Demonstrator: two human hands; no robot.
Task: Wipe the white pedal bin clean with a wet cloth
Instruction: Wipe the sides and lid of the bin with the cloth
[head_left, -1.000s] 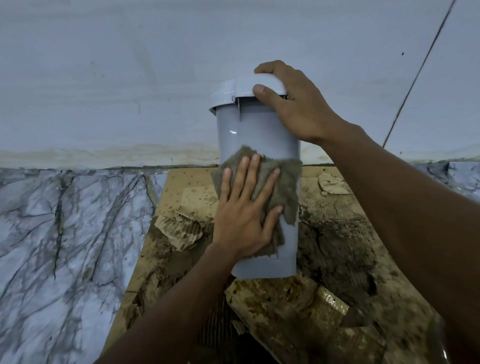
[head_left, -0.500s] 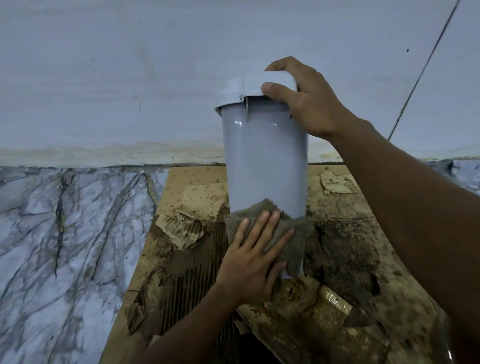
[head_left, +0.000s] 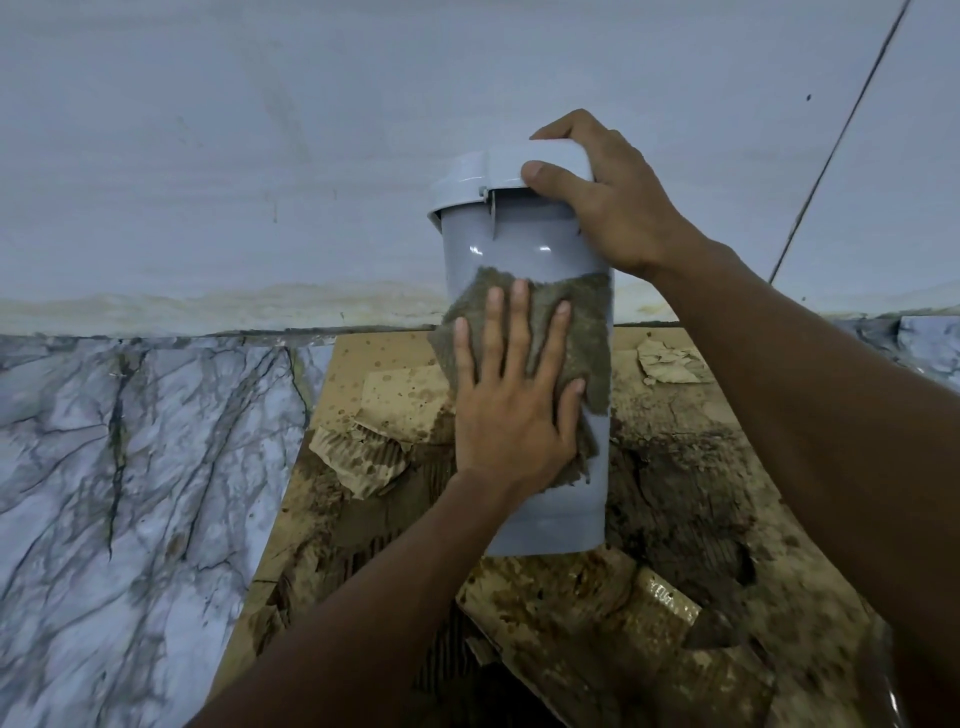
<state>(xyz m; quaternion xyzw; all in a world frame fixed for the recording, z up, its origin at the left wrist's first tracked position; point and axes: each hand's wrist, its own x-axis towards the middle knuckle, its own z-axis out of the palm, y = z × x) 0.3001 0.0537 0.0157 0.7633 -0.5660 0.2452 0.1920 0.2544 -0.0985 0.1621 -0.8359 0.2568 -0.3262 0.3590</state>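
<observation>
The white pedal bin (head_left: 519, 244) stands upright on soggy cardboard, lid closed. My right hand (head_left: 613, 202) grips the lid from the right, thumb on its front edge. A grey-brown wet cloth (head_left: 582, 322) lies flat against the bin's front wall at mid height. My left hand (head_left: 511, 395) presses on it with flat, spread fingers, hiding much of the cloth and the wall behind it. The pedal is not visible.
Wet, torn, mud-stained cardboard (head_left: 670, 509) covers the floor under and around the bin. Marble-patterned floor (head_left: 130, 467) lies to the left. A pale wall (head_left: 311, 130) rises right behind the bin, stained along its base.
My left hand slid the cloth down to the bin's base, then back up to mid height. The right hand has kept its hold on the lid.
</observation>
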